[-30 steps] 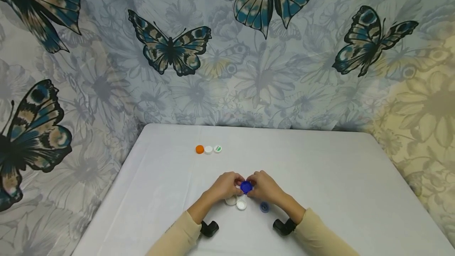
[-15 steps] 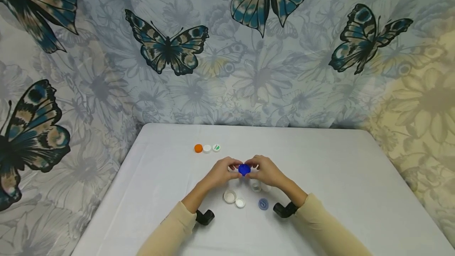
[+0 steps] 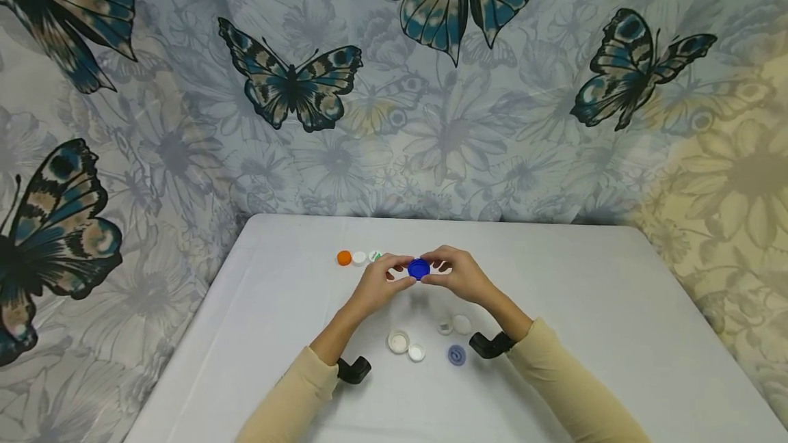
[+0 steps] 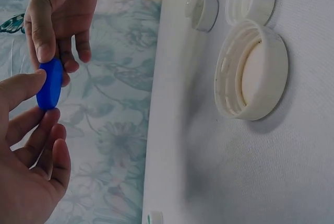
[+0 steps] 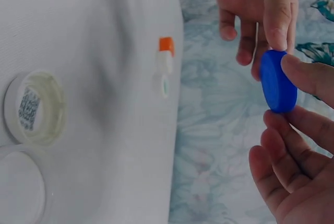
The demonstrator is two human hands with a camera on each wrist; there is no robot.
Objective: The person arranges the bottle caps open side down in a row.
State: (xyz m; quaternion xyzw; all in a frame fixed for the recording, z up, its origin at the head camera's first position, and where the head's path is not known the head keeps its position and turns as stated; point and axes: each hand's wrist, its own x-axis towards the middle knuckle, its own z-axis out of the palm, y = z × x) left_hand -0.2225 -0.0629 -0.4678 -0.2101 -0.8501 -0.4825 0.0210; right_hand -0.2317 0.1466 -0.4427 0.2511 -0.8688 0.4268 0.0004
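Observation:
A blue bottle cap [image 3: 418, 269] is held up above the white table between both hands. My left hand [image 3: 378, 286] pinches its left edge between thumb and fingertips; in the left wrist view the cap [image 4: 49, 84] appears nearly edge-on. My right hand [image 3: 458, 275] pinches the opposite edge, and the right wrist view shows the blue cap [image 5: 278, 81] between the thumbs and fingers of both hands. Below the hands lie a large white cap [image 3: 398, 342], a smaller white cap [image 3: 416, 353], a greyish-blue cap [image 3: 456, 355], a cap with a printed code [image 5: 31, 109] and a whitish cap [image 3: 462, 324].
Toward the back of the table [image 3: 277, 292], an orange cap [image 3: 343, 258], a white cap [image 3: 359, 258] and a white cap with a green mark [image 3: 374, 256] sit in a row. The left hand partly overlaps that row's right end. A butterfly-patterned cloth [image 3: 431, 156] hangs behind.
Both hands have raised the blue cap and carried it away from the body, slightly left. The caps that lay beneath the hands have come into view. The lying caps have not visibly moved.

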